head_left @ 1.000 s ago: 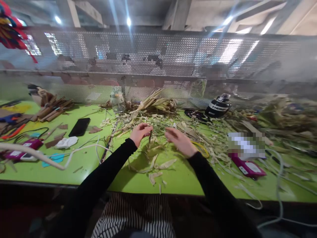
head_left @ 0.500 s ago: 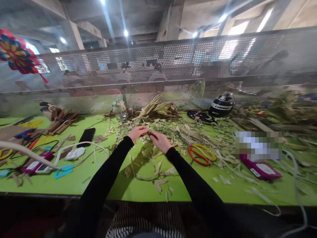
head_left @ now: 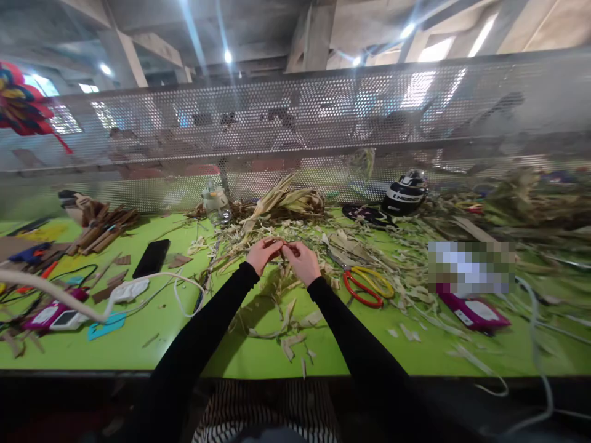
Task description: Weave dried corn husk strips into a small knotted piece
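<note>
Fingertips meet where my left hand point(head_left: 263, 254) and my right hand point(head_left: 302, 261) come together above the green table point(head_left: 152, 341). Both hands are pinched closed on something small that I cannot make out. Around and behind them lie pale dry husk scraps point(head_left: 286, 344). Beyond the hands rests a bundle of long dry husks point(head_left: 286, 200). Scissors point(head_left: 364, 286) with one red and one yellow handle lie to the right of my right hand.
Left: a black phone point(head_left: 151, 258), a white cable point(head_left: 184, 278), a magenta device point(head_left: 55, 311) and brown strips point(head_left: 104, 231). Right: a second magenta device point(head_left: 473, 307) and a black helmet-like object point(head_left: 405, 194). A clear bottle point(head_left: 216, 203) stands by the perforated metal screen point(head_left: 277, 117).
The view has shifted slightly, so table items appear further left. My hands have drawn closer together and their fingers are more upright.
</note>
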Motion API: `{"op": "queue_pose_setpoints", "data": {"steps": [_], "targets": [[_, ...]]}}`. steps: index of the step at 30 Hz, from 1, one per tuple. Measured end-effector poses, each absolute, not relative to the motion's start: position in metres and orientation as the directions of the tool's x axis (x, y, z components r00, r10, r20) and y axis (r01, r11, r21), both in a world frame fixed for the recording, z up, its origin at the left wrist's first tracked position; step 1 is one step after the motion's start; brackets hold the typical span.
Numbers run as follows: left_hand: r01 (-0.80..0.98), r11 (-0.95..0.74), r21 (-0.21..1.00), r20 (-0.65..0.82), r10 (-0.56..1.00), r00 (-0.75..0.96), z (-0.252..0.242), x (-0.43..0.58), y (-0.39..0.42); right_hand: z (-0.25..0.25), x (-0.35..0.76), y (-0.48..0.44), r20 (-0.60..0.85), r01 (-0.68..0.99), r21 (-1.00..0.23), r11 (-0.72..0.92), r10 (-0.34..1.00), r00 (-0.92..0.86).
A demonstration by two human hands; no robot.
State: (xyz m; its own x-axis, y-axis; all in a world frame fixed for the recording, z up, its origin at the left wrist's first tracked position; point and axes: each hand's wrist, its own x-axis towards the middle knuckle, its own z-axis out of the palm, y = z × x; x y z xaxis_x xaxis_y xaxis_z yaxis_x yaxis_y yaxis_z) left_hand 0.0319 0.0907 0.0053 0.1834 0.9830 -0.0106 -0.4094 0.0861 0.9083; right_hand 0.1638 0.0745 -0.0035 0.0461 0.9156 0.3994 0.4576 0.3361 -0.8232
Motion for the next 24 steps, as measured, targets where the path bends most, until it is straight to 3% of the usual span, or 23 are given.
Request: {"op": "queue_pose_setpoints", "data": {"steps": [4, 9, 16, 24], "targets": [[-0.436, 0.083, 0.896, -0.032, 0.992, 0.122, 0.003, 0.023, 0.093, -0.002, 0.168, 0.079, 0.406, 0.38, -0.859, 0.344, 0.909, 0.094], [-0.5, 0.076, 0.862, -0.065, 0.997, 0.038, 0.001, 0.014, 0.093, -0.013, 0.17, 0.086, 0.309, 0.344, -0.898, 0.276, 0.95, 0.044], [-0.591, 0.045, 0.805, -0.085, 0.996, -0.04, 0.004, 0.003, 0.097, -0.025, 0.169, 0.087, 0.207, 0.429, -0.875, 0.225, 0.974, -0.089], [-0.57, 0.06, 0.819, -0.136, 0.986, -0.091, 0.002, 0.001, 0.104, -0.027, 0.165, 0.083, 0.26, 0.501, -0.818, 0.283, 0.959, -0.116]]}}
